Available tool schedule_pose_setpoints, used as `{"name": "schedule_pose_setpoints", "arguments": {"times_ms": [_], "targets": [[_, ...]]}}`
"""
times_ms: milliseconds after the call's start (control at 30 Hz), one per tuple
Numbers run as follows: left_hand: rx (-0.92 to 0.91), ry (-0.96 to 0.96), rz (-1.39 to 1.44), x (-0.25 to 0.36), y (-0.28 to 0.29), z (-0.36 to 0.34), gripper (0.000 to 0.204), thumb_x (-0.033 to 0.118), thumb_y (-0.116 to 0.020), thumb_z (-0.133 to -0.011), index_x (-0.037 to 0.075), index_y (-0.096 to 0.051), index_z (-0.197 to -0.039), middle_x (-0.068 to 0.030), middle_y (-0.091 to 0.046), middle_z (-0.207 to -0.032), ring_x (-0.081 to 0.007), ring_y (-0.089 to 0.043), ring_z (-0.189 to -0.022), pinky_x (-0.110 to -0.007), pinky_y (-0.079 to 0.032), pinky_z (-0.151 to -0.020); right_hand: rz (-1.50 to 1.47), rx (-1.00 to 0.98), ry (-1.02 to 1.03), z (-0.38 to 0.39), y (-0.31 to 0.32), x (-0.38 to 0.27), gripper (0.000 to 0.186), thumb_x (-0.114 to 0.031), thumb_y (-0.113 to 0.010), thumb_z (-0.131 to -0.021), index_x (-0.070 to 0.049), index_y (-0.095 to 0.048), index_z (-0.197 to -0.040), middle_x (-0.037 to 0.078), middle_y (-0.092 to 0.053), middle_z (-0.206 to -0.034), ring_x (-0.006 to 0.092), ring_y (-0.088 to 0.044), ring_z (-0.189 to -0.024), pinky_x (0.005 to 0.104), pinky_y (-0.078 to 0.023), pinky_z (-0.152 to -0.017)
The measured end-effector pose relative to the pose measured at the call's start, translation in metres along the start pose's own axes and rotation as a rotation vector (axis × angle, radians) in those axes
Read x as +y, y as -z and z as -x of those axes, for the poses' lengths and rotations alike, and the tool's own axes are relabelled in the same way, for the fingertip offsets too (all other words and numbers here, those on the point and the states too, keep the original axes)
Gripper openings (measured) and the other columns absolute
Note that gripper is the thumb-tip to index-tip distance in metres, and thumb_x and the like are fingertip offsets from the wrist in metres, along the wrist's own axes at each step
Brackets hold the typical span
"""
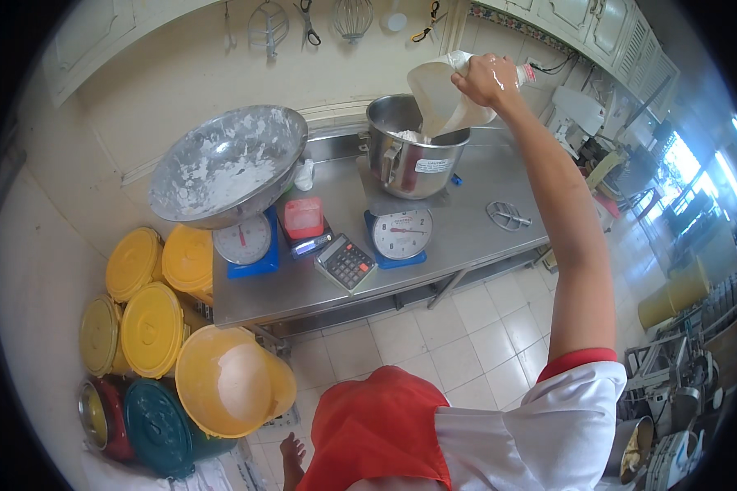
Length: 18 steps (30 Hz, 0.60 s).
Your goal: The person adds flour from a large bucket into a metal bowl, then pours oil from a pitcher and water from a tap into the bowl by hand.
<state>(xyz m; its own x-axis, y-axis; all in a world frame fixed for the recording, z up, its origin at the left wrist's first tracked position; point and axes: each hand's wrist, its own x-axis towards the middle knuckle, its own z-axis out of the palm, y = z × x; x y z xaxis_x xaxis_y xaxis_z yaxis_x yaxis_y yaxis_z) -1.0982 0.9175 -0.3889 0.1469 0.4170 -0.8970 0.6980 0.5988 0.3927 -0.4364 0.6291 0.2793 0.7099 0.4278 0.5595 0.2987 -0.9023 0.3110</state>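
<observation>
My right hand is closed round the top of a cloudy plastic pitcher, raised and tipped over a steel mixing bowl. White powder shows inside the bowl, which stands on a blue dial scale. Wet or pale specks shine on the back of this hand. Down by my side, my left hand hangs with its fingers apart and nothing in it. It is nearest to an uncovered yellow bucket of pale flour-like powder.
A flour-dusted steel basin rests tilted on another dial scale. A red container on a small digital scale, a calculator and a flat beater share the steel table. Lidded yellow buckets stand left.
</observation>
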Motion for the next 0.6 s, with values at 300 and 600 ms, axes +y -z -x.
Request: {"name": "schedule_pose_setpoints", "arguments": {"times_ms": [300,600], "targets": [[-0.017,-0.012,-0.024,-0.004,0.001,-0.002,0.054,0.039,-0.055,-0.089,0.011,-0.039,-0.133,-0.0139,-0.048,-0.128,-0.0306,-0.051,-0.106,-0.048,-0.041,-0.084,-0.084,0.015,-0.123,-0.003,-0.009,0.01,0.05,-0.047,-0.055,-0.076,-0.001,-0.068,-0.09,0.022,-0.065,-0.093,0.0363,-0.063,-0.088,0.047,-0.045,-0.082],[-0.017,0.008,0.025,-0.009,0.003,-0.002,0.055,0.039,-0.055,-0.088,0.011,-0.038,-0.133,-0.0141,-0.047,-0.129,-0.031,-0.051,-0.108,-0.049,-0.041,-0.086,-0.383,0.067,-0.526,-0.004,-0.03,0.041,0.052,-0.048,-0.056,-0.075,0.001,-0.07,-0.087,0.024,-0.066,-0.094,0.0364,-0.064,-0.09,0.0431,-0.049,-0.079]]}}
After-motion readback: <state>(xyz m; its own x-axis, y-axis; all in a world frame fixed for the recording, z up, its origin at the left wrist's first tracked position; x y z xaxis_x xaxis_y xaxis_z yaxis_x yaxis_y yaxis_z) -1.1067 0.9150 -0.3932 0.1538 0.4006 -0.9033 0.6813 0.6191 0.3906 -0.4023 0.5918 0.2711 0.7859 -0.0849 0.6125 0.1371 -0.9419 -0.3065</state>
